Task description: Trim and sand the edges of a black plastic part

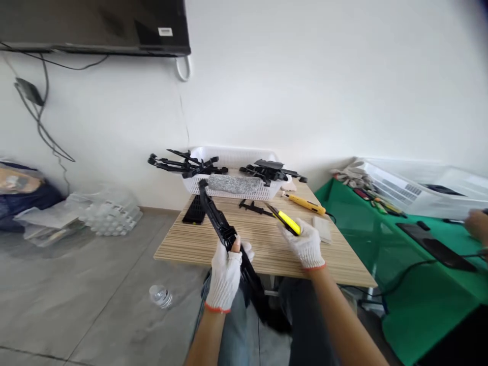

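Observation:
My left hand (224, 277), in a white knit glove with the thumb tip bare, is closed around a long black plastic part (219, 219). The part slants from the basket's front rim down over my lap, and its lower end is blurred. My right hand (305, 244), also gloved, grips a yellow and black utility knife (288, 222) above the table, pointing up and left, apart from the black part. Beyond the knife lie a black caliper (254, 207) and a yellow pen-shaped tool (306, 204) with a cord.
A white basket (274, 190) at the wall holds black parts (267, 172) that stick out over its sides. A black phone (194, 211) lies on the striped wooden table (183, 245). At right, another person's hand (476, 223) is over a green-covered table (415, 244). A plastic cup (160, 296) lies on the floor.

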A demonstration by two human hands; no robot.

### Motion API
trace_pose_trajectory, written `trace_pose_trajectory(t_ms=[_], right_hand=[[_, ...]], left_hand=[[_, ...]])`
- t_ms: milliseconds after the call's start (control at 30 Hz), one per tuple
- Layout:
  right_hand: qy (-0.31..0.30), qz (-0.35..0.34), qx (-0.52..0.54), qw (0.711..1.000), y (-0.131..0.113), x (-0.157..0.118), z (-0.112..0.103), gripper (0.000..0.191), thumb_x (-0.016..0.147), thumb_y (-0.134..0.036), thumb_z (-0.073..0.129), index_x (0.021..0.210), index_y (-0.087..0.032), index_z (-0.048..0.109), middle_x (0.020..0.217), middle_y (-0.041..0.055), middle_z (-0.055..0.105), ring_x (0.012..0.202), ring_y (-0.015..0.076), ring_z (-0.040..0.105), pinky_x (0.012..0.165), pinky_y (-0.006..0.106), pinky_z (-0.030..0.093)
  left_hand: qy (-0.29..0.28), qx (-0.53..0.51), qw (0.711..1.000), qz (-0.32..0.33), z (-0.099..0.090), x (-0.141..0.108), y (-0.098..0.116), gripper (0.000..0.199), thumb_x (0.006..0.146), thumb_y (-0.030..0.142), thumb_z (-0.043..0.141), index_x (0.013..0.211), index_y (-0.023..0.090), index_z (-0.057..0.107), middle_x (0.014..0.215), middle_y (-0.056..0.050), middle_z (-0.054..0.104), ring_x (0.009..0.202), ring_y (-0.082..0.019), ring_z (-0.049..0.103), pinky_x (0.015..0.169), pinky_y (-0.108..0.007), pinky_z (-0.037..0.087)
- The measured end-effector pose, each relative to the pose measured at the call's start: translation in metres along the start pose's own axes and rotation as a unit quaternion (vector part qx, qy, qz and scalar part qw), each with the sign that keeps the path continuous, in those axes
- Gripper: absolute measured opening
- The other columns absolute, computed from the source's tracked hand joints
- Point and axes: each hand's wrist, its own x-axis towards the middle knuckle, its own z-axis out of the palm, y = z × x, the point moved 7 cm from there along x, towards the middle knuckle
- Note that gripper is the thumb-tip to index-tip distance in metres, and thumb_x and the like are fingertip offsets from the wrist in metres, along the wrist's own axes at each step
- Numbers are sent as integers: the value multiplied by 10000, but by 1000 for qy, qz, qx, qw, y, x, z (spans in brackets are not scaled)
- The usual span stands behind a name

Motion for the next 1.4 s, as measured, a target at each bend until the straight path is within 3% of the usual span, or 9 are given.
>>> trace_pose_trajectory(t_ms=[133, 267, 367, 467, 600, 733, 1033, 1233, 1400], right_hand=[[-46, 55, 139, 988, 10, -13, 11, 411, 782, -533, 650, 991, -185, 714, 843, 54, 736, 677, 180, 641, 597, 261, 516], [-110, 181, 238, 948, 24, -23, 15, 465, 687, -561, 715, 865, -131, 733, 650, 40, 660, 537, 143, 539, 477, 239, 453], [-86, 253, 253, 930, 35, -25, 11, 511, 681, -579, 720, 882, -110, 742, 559, 11, 579, 488, 118, 472, 436, 223, 407], [-28, 277, 281, 919, 41, -26, 2, 513, 704, -606, 679, 844, -117, 738, 541, 0, 536, 473, 105, 433, 409, 210, 369], [-95, 226, 272, 931, 23, -25, 3, 414, 650, -528, 731, 742, -124, 735, 528, 5, 544, 485, 111, 441, 432, 219, 384], [-54, 218, 231, 947, 13, -22, -6, 413, 660, -520, 703, 731, -115, 743, 530, 14, 548, 504, 125, 454, 458, 235, 388], [-56, 266, 243, 931, 33, -28, 2, 532, 662, -625, 670, 727, -100, 719, 505, 4, 498, 489, 110, 393, 447, 237, 355], [-143, 254, 247, 924, 17, -40, -1, 498, 649, -633, 681, 546, -156, 577, 450, -21, 437, 452, 81, 316, 420, 228, 282], [-113, 275, 256, 920, 17, -48, -10, 506, 593, -644, 717, 550, -169, 546, 441, -33, 420, 437, 84, 336, 409, 229, 286]], left_hand=[[-19, 71, 987, -141, 7, -14, -25, 474, 812, 647, 614, 973, 268, 379, 625, 89, 588, 345, -93, 502, 329, -195, 393], [-43, 154, 964, -213, 9, -30, -33, 471, 844, 639, 563, 1069, 273, 370, 666, 76, 604, 328, -82, 486, 313, -191, 403], [-66, 149, 960, -228, 11, -29, -27, 418, 867, 614, 539, 1056, 273, 388, 672, 69, 604, 322, -90, 497, 306, -197, 406], [-75, 144, 959, -232, 11, -24, -22, 399, 860, 604, 559, 1005, 264, 407, 685, 60, 614, 318, -94, 503, 303, -213, 423], [-91, 155, 959, -221, 12, -23, -22, 393, 857, 599, 572, 954, 252, 417, 704, 45, 636, 322, -89, 506, 306, -213, 434], [-92, 164, 955, -229, 11, -23, -25, 407, 848, 606, 581, 975, 253, 426, 689, 43, 635, 331, -95, 519, 301, -200, 424], [-117, 191, 956, -191, 17, -24, -23, 369, 878, 569, 562, 1019, 239, 475, 739, 23, 649, 350, -74, 519, 326, -176, 414], [-112, 201, 954, -191, 16, -24, -24, 342, 896, 542, 547, 1058, 245, 492, 751, 17, 656, 369, -77, 519, 341, -184, 423], [-120, 239, 949, -166, 18, -25, -20, 301, 909, 514, 529, 1011, 232, 508, 731, 18, 649, 366, -72, 512, 337, -172, 403]])
